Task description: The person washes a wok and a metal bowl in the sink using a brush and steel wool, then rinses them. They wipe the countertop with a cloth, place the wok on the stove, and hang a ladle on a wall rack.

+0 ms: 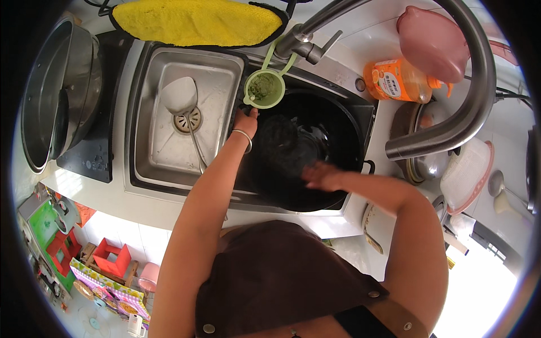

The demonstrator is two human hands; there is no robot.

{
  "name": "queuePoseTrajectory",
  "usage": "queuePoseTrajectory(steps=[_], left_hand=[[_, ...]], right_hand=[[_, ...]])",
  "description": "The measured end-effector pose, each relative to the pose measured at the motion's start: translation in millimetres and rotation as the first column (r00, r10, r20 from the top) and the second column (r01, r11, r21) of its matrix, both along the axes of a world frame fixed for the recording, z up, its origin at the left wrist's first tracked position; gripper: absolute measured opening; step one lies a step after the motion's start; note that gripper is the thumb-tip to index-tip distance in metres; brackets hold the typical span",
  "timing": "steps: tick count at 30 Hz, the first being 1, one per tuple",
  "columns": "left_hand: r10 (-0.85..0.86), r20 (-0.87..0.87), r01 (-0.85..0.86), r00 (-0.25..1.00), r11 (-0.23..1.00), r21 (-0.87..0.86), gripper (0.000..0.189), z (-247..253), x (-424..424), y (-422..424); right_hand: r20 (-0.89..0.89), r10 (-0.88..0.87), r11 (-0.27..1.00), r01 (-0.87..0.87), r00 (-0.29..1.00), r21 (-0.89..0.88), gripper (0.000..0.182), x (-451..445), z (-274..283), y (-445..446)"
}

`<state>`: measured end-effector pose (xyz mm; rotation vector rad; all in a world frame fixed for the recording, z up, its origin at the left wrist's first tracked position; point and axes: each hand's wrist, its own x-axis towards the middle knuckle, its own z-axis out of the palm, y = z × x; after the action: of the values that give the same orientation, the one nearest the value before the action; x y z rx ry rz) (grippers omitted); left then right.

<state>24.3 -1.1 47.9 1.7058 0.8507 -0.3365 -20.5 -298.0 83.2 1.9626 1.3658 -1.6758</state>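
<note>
A large black wok [338,122] sits in the right basin of the sink. My left hand [246,122], with a bangle at its wrist, is at the wok's left rim by its handle; the fingers are partly hidden, and it seems to grip there. Over the wok's inside is my right hand [323,175], blurred, its fingers low in the wok; whether it holds something dark is unclear. A green strainer [274,86] with green scraps hangs below the faucet base, just above my left hand. In the left steel basin [162,143] lies a metal spatula [181,96] across the drain.
A curved steel faucet [448,131] arches over the right side. An orange soap bottle [393,80] and a pink basin [433,42] stand at the back right. A yellow cloth [196,21] hangs behind the sink. Large metal pans [78,84] lean at the left.
</note>
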Motion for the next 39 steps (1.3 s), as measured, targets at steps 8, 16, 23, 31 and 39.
queuePoseTrajectory(steps=[8,16,23,31,39], left_hand=[[-0.066,-0.048,0.07,0.997,0.993,0.093,0.065,-19,-4,6],[-0.058,-0.018,0.059,0.998,0.996,0.067,0.057,1,-1,9],[-0.164,0.048,0.146,0.985,0.955,0.259,0.053,-48,-10,1],[-0.133,0.082,0.123,0.988,0.986,0.115,0.054,-50,-10,6],[-0.116,-0.05,0.121,0.992,0.987,0.104,0.063,-12,-8,7]], right_hand=[[0.176,-0.379,0.917,0.342,0.909,0.207,0.054,25,-56,107],[0.398,-0.175,0.984,0.152,0.901,0.088,0.055,65,-8,12],[0.135,-0.409,0.859,0.331,0.903,0.39,0.06,-6,-74,85],[0.506,-0.263,0.964,0.203,0.822,0.171,0.05,63,-28,29],[0.128,-0.269,0.891,0.197,0.955,0.409,0.031,-2,-28,57]])
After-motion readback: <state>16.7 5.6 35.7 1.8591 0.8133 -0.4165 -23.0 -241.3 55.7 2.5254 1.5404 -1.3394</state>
